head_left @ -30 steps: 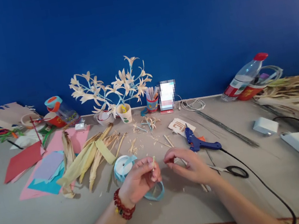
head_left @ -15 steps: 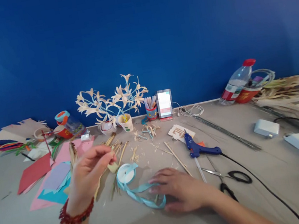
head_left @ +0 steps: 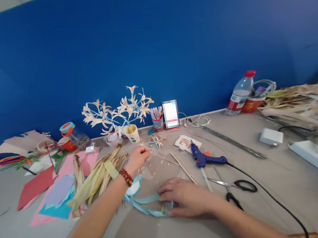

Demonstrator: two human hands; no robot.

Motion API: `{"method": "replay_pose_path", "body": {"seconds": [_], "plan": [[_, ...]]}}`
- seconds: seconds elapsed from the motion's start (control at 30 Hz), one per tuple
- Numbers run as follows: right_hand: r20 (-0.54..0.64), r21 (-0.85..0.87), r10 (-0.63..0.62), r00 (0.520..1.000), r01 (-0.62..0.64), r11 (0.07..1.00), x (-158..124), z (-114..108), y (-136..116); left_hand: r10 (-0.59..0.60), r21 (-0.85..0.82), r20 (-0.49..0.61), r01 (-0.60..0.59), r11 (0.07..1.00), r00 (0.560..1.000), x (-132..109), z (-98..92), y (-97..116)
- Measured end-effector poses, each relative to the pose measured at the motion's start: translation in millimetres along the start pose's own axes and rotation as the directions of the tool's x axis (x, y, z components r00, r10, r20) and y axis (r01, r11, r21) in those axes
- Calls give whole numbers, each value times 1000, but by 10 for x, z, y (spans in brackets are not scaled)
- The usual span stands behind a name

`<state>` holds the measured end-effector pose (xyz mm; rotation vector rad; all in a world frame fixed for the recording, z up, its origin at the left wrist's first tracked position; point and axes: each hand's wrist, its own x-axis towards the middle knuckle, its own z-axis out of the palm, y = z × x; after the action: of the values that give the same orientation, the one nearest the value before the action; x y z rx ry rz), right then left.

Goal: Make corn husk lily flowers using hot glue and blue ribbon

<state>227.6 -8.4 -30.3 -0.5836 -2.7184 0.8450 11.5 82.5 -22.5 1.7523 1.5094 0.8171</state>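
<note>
My left hand (head_left: pixel 138 157) reaches across the table with its fingertips pinched together, beside some small pale flowers (head_left: pixel 158 140) with light blue stems. What sits between those fingertips is too small to make out. Palm down, my right hand (head_left: pixel 185 195) rests on the table with fingers stretched out, touching the loose loops of a light blue ribbon (head_left: pixel 150 210). The ribbon's roll is partly behind my left wrist. Dried corn husks (head_left: pixel 100 179) lie under and left of my left forearm. A thin pale stick (head_left: pixel 184 167) lies beyond my right hand.
A blue glue gun (head_left: pixel 205 157) and black-handled scissors (head_left: pixel 243 186) lie to the right, with a cord running to the front edge. Husk flowers stand in a paper cup (head_left: pixel 132 134) at the back. Coloured paper (head_left: pixel 58 189) lies left, a tilted bottle (head_left: pixel 239 95) back right.
My left hand has moved forward and right, from above the husks to near the small flowers. My right hand stays by the ribbon. The view has shifted slightly.
</note>
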Motion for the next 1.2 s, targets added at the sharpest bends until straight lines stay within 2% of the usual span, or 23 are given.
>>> {"method": "replay_pose_path", "body": {"seconds": [0.17,0.4,0.53,0.63,0.8,0.9,1.07,1.2], "plan": [[7,-37,-3,1000,4,999,-3,17,21,-23,87,-53,27,996,998,40,211,-95],[10,-90,9,1000,-8,996,1,23,16,179,315,-25,-162,935,984,-99,243,58],[5,-80,-2,1000,2,997,2,19,18,272,419,49,-267,868,961,-80,173,32],[3,-66,-7,1000,7,998,-1,15,16,313,471,149,-345,812,938,-8,116,-49],[5,-45,-5,1000,5,999,-10,7,13,369,514,347,-504,694,862,112,31,-162],[12,-37,-3,1000,4,999,-12,3,12,392,535,429,-579,616,814,158,-6,-198],[9,-34,11,1000,-11,999,-19,3,15,413,575,487,-638,512,770,198,-35,-245],[3,-31,13,1000,-13,999,-21,13,22,434,586,494,-657,473,753,192,-48,-239]]}}
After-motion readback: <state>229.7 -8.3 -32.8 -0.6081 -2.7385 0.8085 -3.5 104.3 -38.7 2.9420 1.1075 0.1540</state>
